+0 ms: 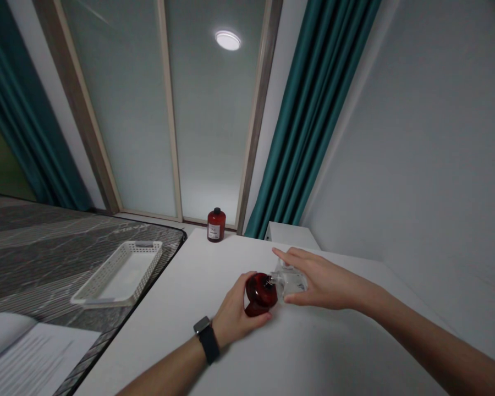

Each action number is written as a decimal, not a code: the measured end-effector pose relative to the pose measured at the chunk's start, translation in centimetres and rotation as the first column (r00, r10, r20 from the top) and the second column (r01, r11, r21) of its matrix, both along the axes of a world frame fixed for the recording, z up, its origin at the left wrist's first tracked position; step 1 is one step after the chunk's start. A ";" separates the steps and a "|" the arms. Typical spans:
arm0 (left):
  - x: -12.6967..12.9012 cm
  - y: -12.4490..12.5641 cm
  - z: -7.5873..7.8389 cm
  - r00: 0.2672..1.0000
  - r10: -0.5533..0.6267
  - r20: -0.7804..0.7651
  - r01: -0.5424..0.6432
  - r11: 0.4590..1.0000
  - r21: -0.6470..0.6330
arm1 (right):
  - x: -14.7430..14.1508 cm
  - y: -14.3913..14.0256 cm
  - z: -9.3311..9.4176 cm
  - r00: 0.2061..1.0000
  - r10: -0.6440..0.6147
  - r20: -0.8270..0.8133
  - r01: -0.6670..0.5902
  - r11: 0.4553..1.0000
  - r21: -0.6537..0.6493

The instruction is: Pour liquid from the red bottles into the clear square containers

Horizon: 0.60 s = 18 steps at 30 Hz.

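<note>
My left hand [233, 314], with a dark watch on the wrist, grips a small dark red bottle [260, 294] standing on the white table [190, 324]. My right hand [319, 279] holds a small clear bottle [291, 280] tipped on its side, with its neck right at the mouth of the red bottle. The fingers of my right hand stretch out over the clear bottle.
A second dark red bottle with a black cap [216, 225] stands at the table's far edge by the window. A white plastic basket [121, 273] and sheets of paper [37, 357] lie on the grey patterned surface at left. Teal curtains [309, 121] hang behind.
</note>
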<state>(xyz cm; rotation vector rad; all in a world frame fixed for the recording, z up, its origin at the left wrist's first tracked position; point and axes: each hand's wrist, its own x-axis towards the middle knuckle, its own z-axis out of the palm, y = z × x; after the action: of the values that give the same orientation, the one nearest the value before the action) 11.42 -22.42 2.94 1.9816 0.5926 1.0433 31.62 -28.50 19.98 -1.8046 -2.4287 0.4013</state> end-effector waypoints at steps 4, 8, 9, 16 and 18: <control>0.0 0.0 0.0 1.000 0.005 -0.008 -0.005 1.000 -0.005 | 0.1 0.0 0.0 1.000 0.004 0.001 -0.004 1.000 -0.007; 0.0 0.0 -0.1 1.000 0.000 -0.004 0.000 1.000 0.000 | 0.2 0.0 -0.1 1.000 0.004 -0.001 -0.004 1.000 -0.010; 0.0 0.0 -0.1 1.000 0.000 -0.002 0.000 1.000 0.001 | 0.2 0.0 -0.1 1.000 0.004 -0.001 -0.004 1.000 -0.012; -0.1 0.0 -0.1 1.000 -0.010 0.004 0.010 1.000 -0.002 | 0.1 0.0 0.1 1.000 0.003 0.012 -0.003 1.000 -0.017; 0.0 0.1 -0.2 1.000 -0.010 0.005 0.010 1.000 -0.003 | 0.0 0.0 0.2 1.000 0.006 0.019 -0.006 1.000 -0.016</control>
<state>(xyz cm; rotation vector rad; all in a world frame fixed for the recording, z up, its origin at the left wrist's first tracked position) 11.38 -22.36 2.70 1.9771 0.5811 1.0400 31.62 -28.51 20.20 -1.8160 -2.4507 0.4071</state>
